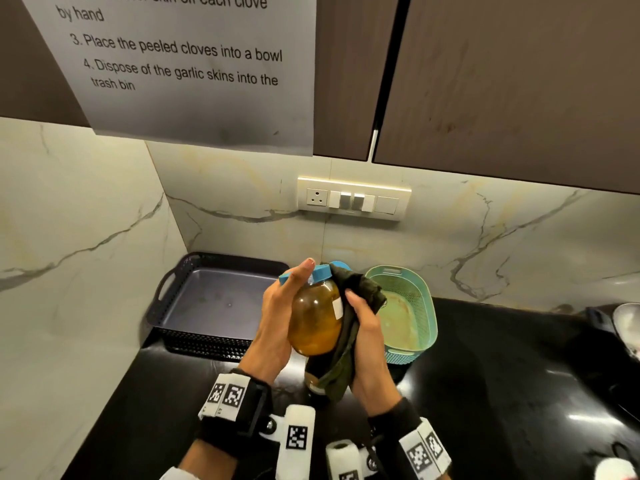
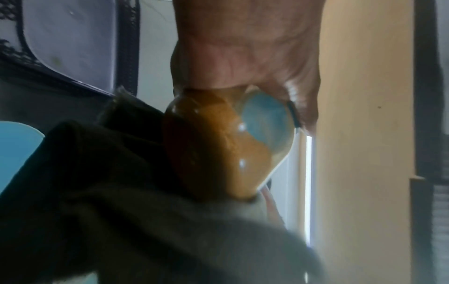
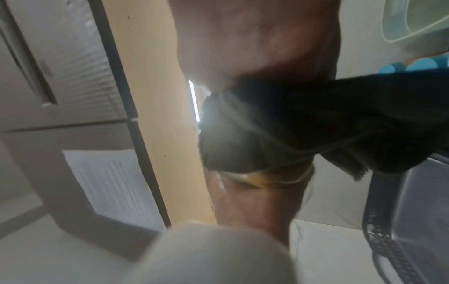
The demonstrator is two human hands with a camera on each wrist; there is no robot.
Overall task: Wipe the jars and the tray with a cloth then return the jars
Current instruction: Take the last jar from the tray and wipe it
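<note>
Above the black counter, my left hand grips a glass jar of amber contents with a blue lid, tilted. My right hand presses a dark olive cloth against the jar's right side, fingers curled round the cloth. The left wrist view has the jar under my left hand with the cloth against it. In the right wrist view the cloth covers most of the jar. The dark tray lies empty at the back left. A second, darker jar stands below, partly hidden.
A teal basket stands right of the tray by the marble wall. Another blue lid peeks out behind the held jar. A switch panel sits on the wall under the cabinets. A metal bowl is at the counter's right edge.
</note>
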